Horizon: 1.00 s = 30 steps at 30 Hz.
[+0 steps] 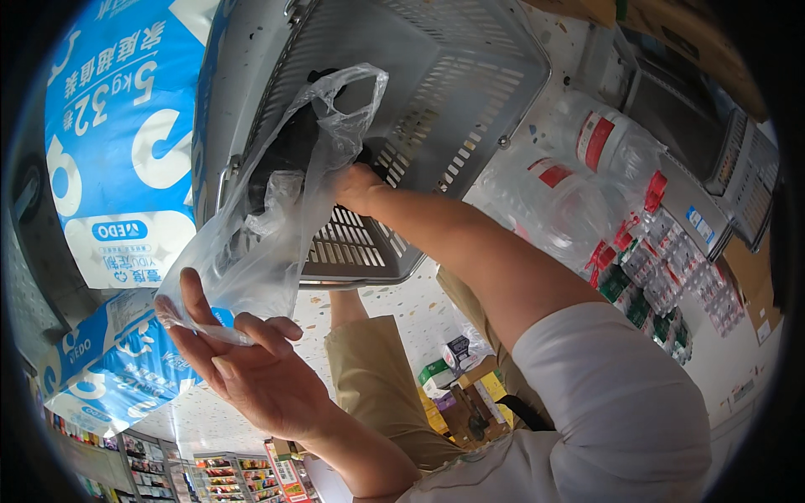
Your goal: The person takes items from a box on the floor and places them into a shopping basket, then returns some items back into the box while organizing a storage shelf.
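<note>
My left hand [251, 360] pinches the lower edge of a thin clear plastic bag [277, 226] between thumb and fingers and holds it stretched. The bag runs up into a grey slotted plastic basket [453, 75]. A dark object [293, 142] shows through the bag near its handle loop. My right hand [356, 186] reaches into the basket at the bag's mouth and touches the bag and the dark object. Its fingers are hidden behind them.
Big blue-and-white wrapped packs [117, 126] fill the left side, with another pack [117, 360] below. Large clear water bottles [587, 193] with red caps lie at the right, beside packs of small bottles [662, 277]. Cardboard boxes [470, 394] and goods shelves [226, 474] sit low in view.
</note>
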### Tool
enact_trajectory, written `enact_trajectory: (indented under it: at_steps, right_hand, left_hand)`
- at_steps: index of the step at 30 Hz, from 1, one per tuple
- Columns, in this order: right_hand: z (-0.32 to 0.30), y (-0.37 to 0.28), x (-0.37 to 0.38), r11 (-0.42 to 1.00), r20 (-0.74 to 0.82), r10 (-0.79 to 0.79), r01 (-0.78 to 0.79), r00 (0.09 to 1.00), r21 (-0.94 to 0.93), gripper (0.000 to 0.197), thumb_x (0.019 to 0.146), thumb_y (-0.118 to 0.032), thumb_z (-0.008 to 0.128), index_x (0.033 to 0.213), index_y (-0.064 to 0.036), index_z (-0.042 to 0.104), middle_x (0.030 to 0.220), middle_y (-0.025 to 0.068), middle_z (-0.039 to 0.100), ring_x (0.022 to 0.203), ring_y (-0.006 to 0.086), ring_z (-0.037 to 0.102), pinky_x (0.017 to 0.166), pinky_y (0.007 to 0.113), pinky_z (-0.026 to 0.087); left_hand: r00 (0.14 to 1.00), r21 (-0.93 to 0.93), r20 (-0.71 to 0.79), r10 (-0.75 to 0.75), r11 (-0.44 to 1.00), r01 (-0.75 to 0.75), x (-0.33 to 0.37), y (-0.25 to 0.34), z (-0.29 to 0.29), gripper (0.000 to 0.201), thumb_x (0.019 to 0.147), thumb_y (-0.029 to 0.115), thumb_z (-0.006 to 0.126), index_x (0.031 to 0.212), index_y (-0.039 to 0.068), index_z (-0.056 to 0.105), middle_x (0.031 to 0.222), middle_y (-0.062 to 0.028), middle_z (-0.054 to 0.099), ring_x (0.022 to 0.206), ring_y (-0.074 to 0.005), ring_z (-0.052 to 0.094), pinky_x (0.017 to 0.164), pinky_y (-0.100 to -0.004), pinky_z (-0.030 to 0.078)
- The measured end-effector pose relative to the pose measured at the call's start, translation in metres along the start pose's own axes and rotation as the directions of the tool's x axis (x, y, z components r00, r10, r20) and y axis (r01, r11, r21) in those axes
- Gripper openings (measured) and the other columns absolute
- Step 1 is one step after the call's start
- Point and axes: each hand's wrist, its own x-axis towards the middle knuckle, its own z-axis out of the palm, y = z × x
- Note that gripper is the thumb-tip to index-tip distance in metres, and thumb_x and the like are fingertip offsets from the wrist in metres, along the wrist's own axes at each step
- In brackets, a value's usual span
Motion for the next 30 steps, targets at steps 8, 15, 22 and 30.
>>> enact_trajectory:
  at_steps: [8,15,22,30]
  right_hand:
    - [-0.112,0.028,-0.065,0.591,-0.088,0.156,-0.022,0.984,0.806,0.042,0.064,-0.012,0.069,0.105,-0.0141,0.067,0.097,0.0112,0.067,0.09,0.0249,0.065,0.081,0.034,0.051]
    - [-0.277,0.004,-0.158,0.041,-0.334,0.162,0.332,0.928,0.942,0.04,0.063,-0.005,0.068,0.103,-0.0088,0.067,0.091,0.0035,0.065,0.082,0.0116,0.061,0.075,0.027,0.051]
    - [-0.216,-0.055,-0.06,0.193,-0.187,0.341,0.126,0.922,0.973,0.046,0.065,-0.018,0.075,0.107,-0.0002,0.063,0.104,0.0121,0.062,0.094,0.0211,0.059,0.083,0.03,0.047]
    - [-0.254,0.003,-0.158,0.108,-0.421,0.608,0.455,0.673,0.884,0.016,0.086,-0.017,0.062,0.091,-0.0009,0.063,0.082,0.0067,0.063,0.079,0.0122,0.062,0.067,0.026,0.049]
  left_hand:
    - [0.995,0.153,-0.091,-0.039,0.987,0.053,0.001,-0.001,0.007,0.06,0.098,0.031,0.042,0.147,0.007,0.016,0.147,-0.0146,0.029,0.064,-0.0042,0.05,0.049,-0.016,0.041]
    - [0.986,0.151,-0.146,-0.086,0.983,0.108,-0.004,-0.006,0.008,0.074,0.094,0.046,0.048,0.148,0.007,0.015,0.147,-0.0209,0.025,0.047,-0.0096,0.044,0.039,-0.0207,0.043]
    - [0.998,0.09,-0.027,-0.059,0.994,0.061,-0.012,-0.016,0.015,0.069,0.095,0.044,0.043,0.148,0.008,0.015,0.149,-0.0169,0.024,0.05,-0.0079,0.044,0.039,-0.0186,0.04]
    - [0.985,-0.192,-0.024,0.173,0.966,-0.174,-0.014,0.011,-0.003,0.057,0.099,0.027,0.035,0.15,0.014,0.014,0.156,-0.0065,0.012,0.055,-0.0101,0.037,0.047,-0.0213,0.033]
